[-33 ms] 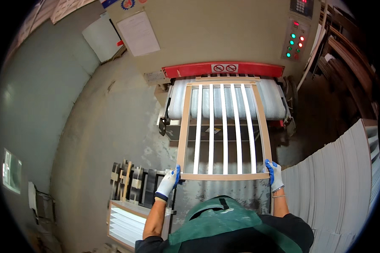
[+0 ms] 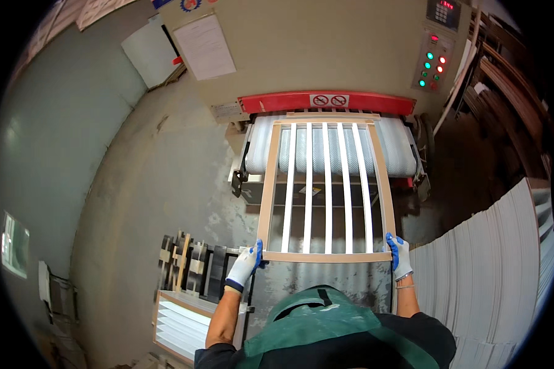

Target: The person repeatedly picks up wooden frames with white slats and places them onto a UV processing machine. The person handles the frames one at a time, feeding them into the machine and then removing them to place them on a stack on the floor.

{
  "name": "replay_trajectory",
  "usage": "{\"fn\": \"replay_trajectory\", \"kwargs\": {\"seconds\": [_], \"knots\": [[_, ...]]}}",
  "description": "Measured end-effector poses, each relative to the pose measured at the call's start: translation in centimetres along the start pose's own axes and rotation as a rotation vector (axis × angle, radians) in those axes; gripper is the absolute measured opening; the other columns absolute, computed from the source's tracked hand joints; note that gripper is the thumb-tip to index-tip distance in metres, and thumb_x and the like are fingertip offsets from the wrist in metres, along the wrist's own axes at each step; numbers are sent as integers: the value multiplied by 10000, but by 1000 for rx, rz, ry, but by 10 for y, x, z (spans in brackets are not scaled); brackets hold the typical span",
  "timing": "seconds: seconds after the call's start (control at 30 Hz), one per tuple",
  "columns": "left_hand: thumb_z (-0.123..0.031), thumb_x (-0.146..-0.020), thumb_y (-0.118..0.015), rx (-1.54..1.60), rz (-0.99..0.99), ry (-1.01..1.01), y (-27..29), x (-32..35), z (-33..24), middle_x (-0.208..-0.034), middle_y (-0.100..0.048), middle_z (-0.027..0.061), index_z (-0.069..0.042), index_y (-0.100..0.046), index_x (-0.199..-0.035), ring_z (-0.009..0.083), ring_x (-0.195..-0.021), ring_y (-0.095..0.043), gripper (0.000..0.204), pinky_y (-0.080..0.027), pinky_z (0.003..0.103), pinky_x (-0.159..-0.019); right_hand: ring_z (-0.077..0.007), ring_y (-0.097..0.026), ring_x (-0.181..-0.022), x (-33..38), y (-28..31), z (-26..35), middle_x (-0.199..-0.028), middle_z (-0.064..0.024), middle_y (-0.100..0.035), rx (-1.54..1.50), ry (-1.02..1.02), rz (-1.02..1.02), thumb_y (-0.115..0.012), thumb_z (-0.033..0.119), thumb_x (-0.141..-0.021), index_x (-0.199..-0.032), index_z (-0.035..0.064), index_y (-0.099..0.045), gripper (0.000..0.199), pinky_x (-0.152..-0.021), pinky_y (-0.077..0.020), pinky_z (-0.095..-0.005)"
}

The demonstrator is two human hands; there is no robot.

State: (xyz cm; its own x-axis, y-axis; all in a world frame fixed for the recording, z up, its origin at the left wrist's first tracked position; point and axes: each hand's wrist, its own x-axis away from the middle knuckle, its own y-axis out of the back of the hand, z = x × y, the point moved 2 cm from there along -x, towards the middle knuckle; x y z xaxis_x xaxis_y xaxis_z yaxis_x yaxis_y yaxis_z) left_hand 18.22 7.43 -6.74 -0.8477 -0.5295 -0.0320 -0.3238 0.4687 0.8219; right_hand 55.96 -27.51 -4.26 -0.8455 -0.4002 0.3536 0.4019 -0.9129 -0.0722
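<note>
A pale grey-green wall (image 2: 58,141) with a small bright pane (image 2: 15,246) borders the stained grey floor (image 2: 129,203) at left, a white panel (image 2: 151,52) stands far back, and long brown boards (image 2: 509,86) fill the shadowy right.

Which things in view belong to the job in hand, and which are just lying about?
In the job:
- slatted frame
- left grip and right grip, gloved, at its near corners
- conveyor belt beneath its far end

Apparently lying about:
- pale stack, right
- louvred panel, lower left
</note>
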Motion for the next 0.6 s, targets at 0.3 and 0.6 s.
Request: {"fn": "replay_trajectory", "kwargs": {"seconds": [0.3, 0.6], "knots": [[-614, -1016, -349, 441, -12, 425, 31, -38, -37, -804, -679, 177, 43, -646, -965, 220, -661, -664, 722, -514, 339, -662, -134, -594, -611, -43, -15, 10, -698, -16, -592, 5, 79, 62, -679, 260, -944, -822, 76, -676, 221, -557, -462, -288], [-629, -1003, -391, 723, 69, 596, 13, -80, -7, -868, -674, 146, 50, -639, -1005, 214, -762, -669, 723, -561, 344, -692, -167, -668, -997, -81, -4, 4, -1149, -62, -686, -28, 157, 157, -623, 202, -976, -1234, -23, -657, 344, -887, -547, -326]]}}
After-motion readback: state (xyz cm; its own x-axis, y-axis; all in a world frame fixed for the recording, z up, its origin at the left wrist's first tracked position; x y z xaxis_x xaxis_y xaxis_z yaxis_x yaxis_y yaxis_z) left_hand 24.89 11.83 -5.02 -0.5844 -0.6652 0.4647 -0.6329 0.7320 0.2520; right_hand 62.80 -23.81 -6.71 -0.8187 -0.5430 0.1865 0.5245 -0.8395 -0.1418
